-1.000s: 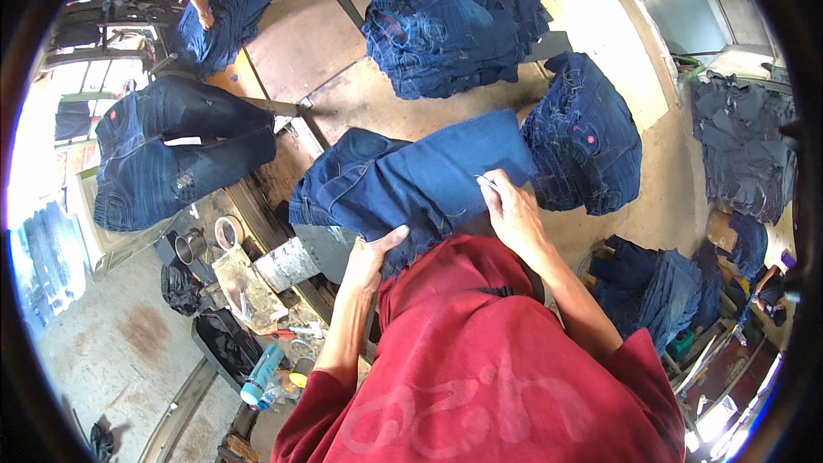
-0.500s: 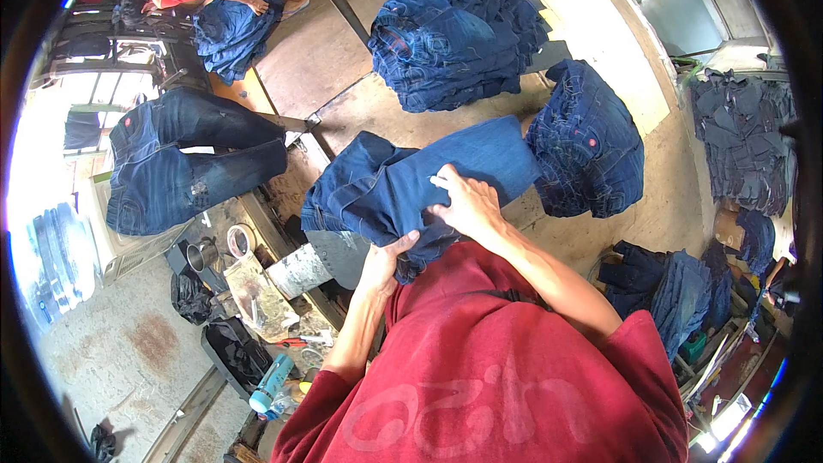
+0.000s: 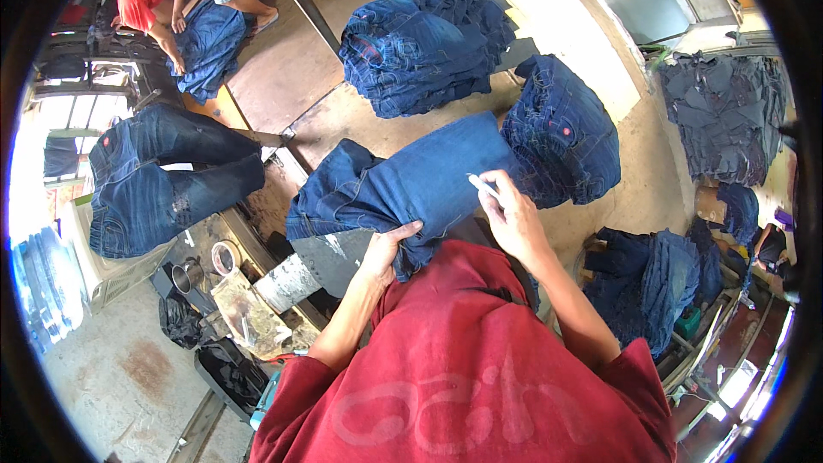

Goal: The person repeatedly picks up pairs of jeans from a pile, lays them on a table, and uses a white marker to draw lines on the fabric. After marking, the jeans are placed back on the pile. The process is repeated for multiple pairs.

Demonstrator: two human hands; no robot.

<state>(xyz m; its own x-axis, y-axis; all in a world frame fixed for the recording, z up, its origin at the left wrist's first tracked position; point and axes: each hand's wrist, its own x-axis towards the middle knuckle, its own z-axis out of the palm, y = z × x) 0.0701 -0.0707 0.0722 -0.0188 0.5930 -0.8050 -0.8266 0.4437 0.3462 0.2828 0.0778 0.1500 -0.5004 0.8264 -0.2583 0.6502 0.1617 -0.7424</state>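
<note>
The folded jeans (image 3: 411, 184) lie flat on the worktop (image 3: 343, 124). The left hand (image 3: 387, 249) is closed, gripping the near edge of the jeans. The right hand (image 3: 512, 214) pinches a white chalk stick (image 3: 483, 186) against the jeans. A metal cup (image 3: 184, 274) stands left of the jeans; its contents cannot be seen.

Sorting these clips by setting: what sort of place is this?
Probably a garment workshop: stacks of folded jeans on the floor, dark garment pieces piled by the wall, and jeans spread under both hands.
</note>
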